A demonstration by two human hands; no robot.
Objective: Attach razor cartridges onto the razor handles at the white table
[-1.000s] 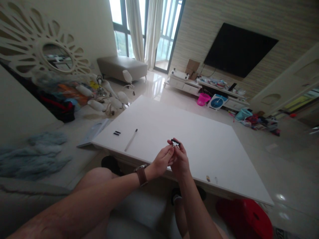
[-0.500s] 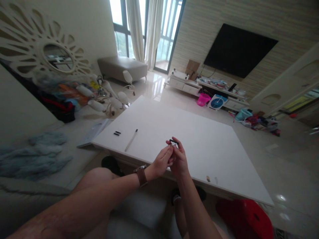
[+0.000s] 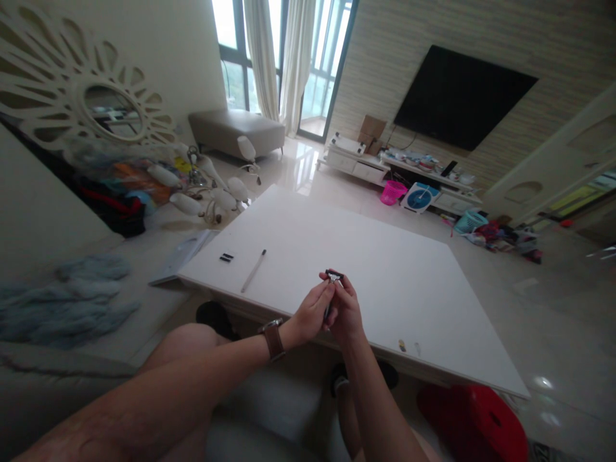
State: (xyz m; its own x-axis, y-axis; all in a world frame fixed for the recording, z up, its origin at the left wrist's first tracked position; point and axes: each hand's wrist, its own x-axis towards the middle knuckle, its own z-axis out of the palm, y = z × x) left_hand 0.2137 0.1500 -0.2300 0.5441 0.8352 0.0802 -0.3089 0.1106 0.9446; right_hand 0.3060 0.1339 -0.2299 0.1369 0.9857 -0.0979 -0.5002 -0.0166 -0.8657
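Note:
Over the front part of the white table [image 3: 298, 224], both my hands meet around a small razor [image 3: 334, 275]. Its black head and silver neck stick up above my fingers, while most of its dark handle is hidden. My left hand [image 3: 312, 309], with a brown-strapped watch [image 3: 273, 339] at the wrist, pinches the razor from the left. Fingers of my right hand [image 3: 347, 310] close on it from the right, just below the head. To the left on the tabletop lie small black pieces [image 3: 226, 258] and a thin pale stick with a dark tip [image 3: 253, 271].
Near the table's front right edge lie a small yellow-and-dark piece [image 3: 402, 346] and a clear piece [image 3: 418, 348]. A red object [image 3: 474, 420] stands beside that corner. Beyond the table are a lamp fixture [image 3: 212, 189], a bench [image 3: 238, 131] and a pink basket [image 3: 393, 192].
The razor's head has tilted slightly, showing more of its face, and the right fingertips have dropped lower around it. The rest is unchanged.

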